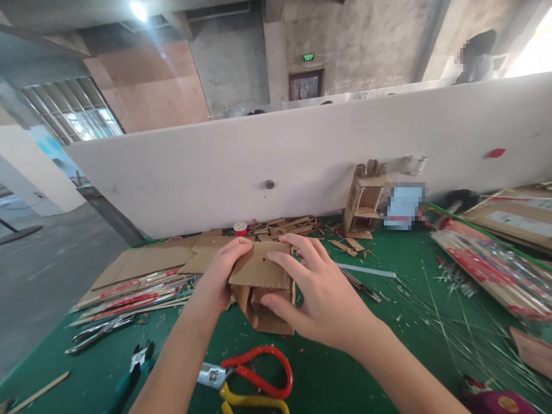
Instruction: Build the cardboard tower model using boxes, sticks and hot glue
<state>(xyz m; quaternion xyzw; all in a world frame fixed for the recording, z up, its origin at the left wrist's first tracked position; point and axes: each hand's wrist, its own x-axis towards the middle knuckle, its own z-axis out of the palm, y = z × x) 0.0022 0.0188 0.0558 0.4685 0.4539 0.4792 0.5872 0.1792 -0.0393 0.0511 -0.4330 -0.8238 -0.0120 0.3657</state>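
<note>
A small cardboard box (259, 267) with an open front and a small dark hole in its top stands on the green table, between my hands. My left hand (226, 267) grips its left side, fingers bent over the top edge. On the right, my right hand (308, 287) has its fingertips at the top and its thumb in front of the opening. The inside of the box is partly hidden by that thumb. Just below the box lie scissors (259, 374) with one red and one yellow handle.
Pliers (103, 332) and green-handled cutters (137, 365) lie at left, near bagged sticks (138, 296). Cardboard scraps (280, 227) and a small cardboard shelf (366, 201) are by the white partition (207, 172). Packed sticks (495, 270) and loose thin wires (457, 316) cover the right.
</note>
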